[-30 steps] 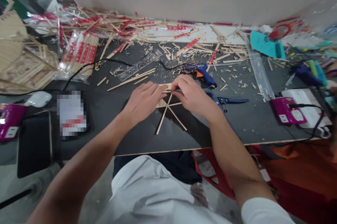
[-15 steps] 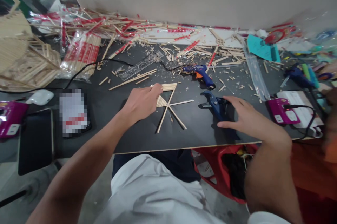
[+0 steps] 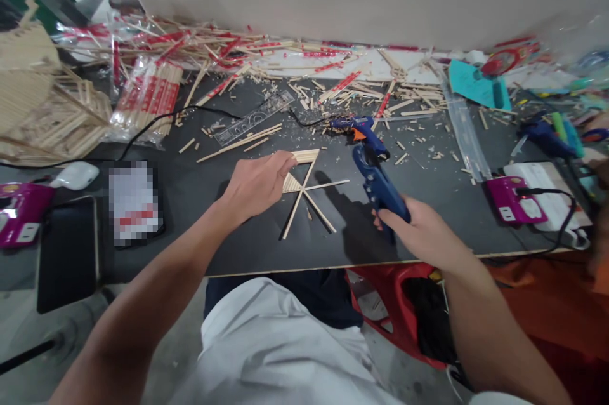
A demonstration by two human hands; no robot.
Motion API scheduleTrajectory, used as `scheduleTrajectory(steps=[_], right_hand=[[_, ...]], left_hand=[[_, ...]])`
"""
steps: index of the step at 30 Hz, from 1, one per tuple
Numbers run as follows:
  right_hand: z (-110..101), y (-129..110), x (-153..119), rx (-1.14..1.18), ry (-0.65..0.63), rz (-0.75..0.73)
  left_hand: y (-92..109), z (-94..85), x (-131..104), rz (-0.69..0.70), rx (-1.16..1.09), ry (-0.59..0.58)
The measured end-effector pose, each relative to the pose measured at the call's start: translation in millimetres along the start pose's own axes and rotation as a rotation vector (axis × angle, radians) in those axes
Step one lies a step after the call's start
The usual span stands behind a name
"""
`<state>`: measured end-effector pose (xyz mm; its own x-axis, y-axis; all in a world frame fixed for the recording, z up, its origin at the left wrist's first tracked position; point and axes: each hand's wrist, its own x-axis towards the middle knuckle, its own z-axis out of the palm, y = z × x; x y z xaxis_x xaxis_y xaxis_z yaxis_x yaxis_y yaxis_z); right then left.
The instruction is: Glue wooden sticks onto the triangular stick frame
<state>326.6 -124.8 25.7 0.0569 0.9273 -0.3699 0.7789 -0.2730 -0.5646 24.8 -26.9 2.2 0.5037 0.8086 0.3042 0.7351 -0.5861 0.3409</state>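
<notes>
A star-shaped frame of thin wooden sticks (image 3: 311,197), its upper-left sections filled with sticks side by side, lies on the dark tabletop. My left hand (image 3: 264,179) is closed over the frame's upper-left part, fingers bent down on the sticks; its fingertips are partly hidden. My right hand (image 3: 413,227) is wrapped round the handles of a blue hand cutter (image 3: 375,183) that looks like pruning shears. The cutter is lifted off the table, right of the frame, its head pointing up and left. A blue glue gun (image 3: 364,132) lies just beyond it.
Bundled sticks in plastic (image 3: 150,100), a clear ruler (image 3: 257,118) and scattered offcuts lie toward the back. Left are a phone (image 3: 69,252) and another device (image 3: 136,202). A purple power adapter (image 3: 516,200) sits right. The table's front edge (image 3: 304,268) runs near my body.
My right hand has closed round the blue cutter and raised it from the table, turning its head upward. My left hand stays on the stick frame.
</notes>
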Motion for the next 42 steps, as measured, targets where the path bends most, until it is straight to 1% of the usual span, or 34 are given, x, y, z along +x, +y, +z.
scheduleTrajectory(steps=[1, 3, 4, 6, 8, 11, 20, 27, 35, 38, 42], right_hand=[[8, -13, 3, 0.051, 0.002, -0.008], [22, -37, 8, 0.117, -0.029, -0.074], [28, -49, 11, 0.158, -0.058, -0.113], [36, -69, 14, 0.213, -0.072, -0.151], [41, -83, 15, 0.231, -0.059, -0.194], [45, -95, 15, 0.217, -0.039, -0.259], [53, -96, 14, 0.118, -0.008, -0.274], [58, -98, 11, 0.073, 0.032, -0.336], [61, -98, 6, 0.055, 0.043, -0.341], [63, -98, 9, 0.057, 0.058, -0.338], [64, -98, 13, 0.048, 0.041, -0.295]], left_hand=[[0, 0.3, 0, 0.008, -0.011, 0.020], [-1, 0.4, 0, 0.005, -0.023, 0.048], [-2, 0.3, 0, -0.005, -0.023, 0.054], [-4, 0.0, 0, -0.027, -0.009, 0.043], [-5, -0.1, 0, -0.039, 0.024, 0.012], [-5, -0.4, 0, -0.056, 0.081, -0.042], [0, -6.7, 5, -0.090, 0.145, -0.142], [-4, -4.9, 3, -0.040, 0.134, -0.102], [-11, -5.1, 1, 0.041, 0.057, -0.039], [-13, -2.7, 0, 0.043, 0.021, -0.028], [-13, -0.3, 1, 0.035, 0.011, -0.031]])
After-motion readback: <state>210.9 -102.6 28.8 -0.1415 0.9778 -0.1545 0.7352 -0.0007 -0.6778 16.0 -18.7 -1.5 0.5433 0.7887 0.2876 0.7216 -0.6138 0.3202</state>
